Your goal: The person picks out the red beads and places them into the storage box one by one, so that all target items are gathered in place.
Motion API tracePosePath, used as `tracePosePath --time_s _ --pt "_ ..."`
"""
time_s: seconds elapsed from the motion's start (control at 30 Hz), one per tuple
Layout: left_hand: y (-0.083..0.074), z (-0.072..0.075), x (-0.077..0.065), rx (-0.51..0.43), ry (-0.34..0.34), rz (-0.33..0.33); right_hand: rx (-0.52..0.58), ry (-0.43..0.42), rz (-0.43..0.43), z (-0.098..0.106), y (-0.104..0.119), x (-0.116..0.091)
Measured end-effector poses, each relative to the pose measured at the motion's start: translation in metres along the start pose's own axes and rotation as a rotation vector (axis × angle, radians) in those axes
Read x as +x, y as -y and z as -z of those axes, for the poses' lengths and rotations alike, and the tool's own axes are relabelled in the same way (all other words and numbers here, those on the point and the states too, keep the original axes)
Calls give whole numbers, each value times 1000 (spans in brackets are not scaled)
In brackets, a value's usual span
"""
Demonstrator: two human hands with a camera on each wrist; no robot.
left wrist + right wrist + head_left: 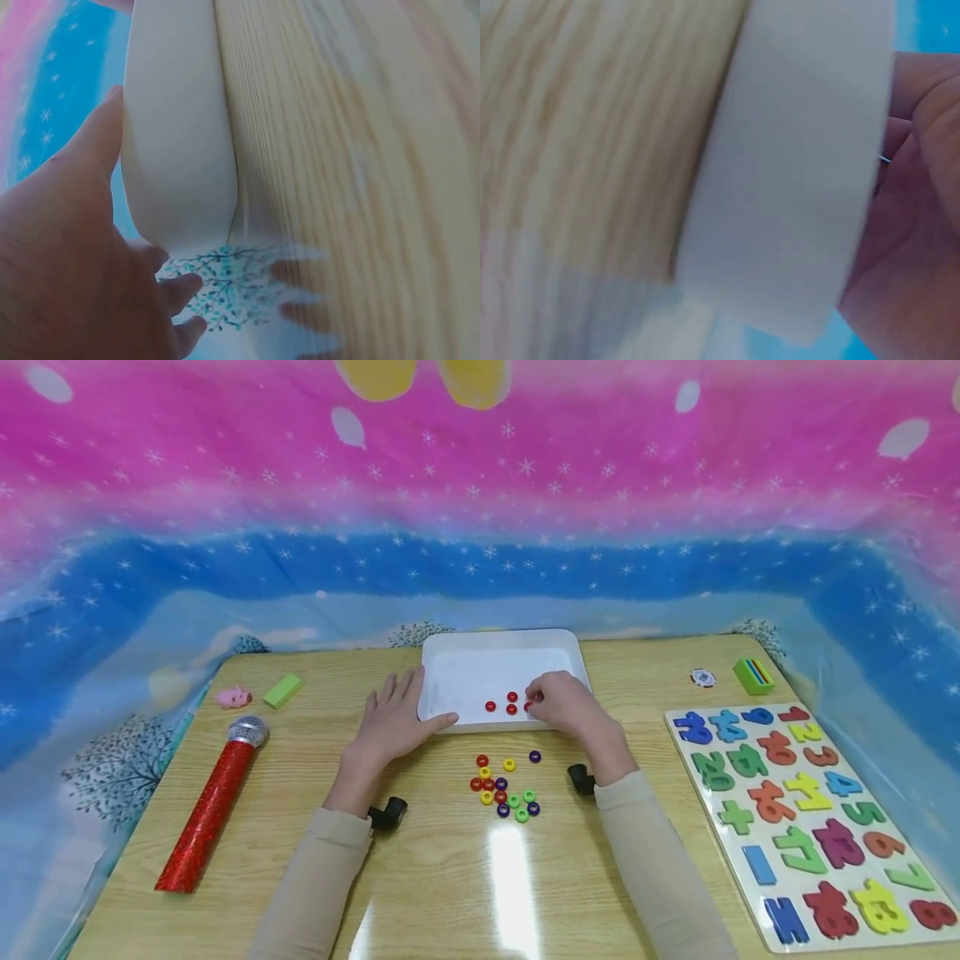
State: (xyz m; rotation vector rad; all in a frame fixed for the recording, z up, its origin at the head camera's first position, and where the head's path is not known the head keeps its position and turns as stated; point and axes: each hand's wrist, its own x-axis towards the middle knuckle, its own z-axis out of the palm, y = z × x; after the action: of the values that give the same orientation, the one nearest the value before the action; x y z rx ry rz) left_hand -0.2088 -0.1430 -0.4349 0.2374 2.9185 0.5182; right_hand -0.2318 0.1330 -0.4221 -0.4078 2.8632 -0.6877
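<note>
A white tray [495, 672] stands at the back middle of the table, with several red rings [491, 706] lying near its front wall. My right hand [566, 702] reaches over the tray's front right part and pinches a red ring [528, 706], partly hidden by the fingers. In the right wrist view the tray's wall [787, 165] hides the fingertips. My left hand [393, 714] rests at the tray's front left corner, fingers spread and thumb on the front rim. The left wrist view shows its straight fingers beside the tray wall [180, 135].
Loose red, yellow, green and purple rings [501, 784] lie before the tray. Leftward are a red microphone [213, 810], a pink pig [233, 697] and a green block [282, 691]. Rightward lie a number board [731, 860], a poker chip [702, 677] and a striped green block [752, 677].
</note>
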Motion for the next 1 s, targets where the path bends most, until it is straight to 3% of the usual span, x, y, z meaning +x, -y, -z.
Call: tracePosePath --time_s 0.2,0.43,0.67,0.87,1.0 --pt "-2 3 -2 37 -48 -16 -7 -28 106 12 16 -11" --pt "-3 2 -2 96 -69 -7 -45 84 258 15 51 -34" --pt "-3 2 -3 97 -73 -10 -106 168 352 -5 75 -41" --pt "0 2 -2 107 -69 -7 -184 188 429 -26 79 -38" --pt "1 3 -2 107 -69 -8 -225 183 431 -35 78 -37"
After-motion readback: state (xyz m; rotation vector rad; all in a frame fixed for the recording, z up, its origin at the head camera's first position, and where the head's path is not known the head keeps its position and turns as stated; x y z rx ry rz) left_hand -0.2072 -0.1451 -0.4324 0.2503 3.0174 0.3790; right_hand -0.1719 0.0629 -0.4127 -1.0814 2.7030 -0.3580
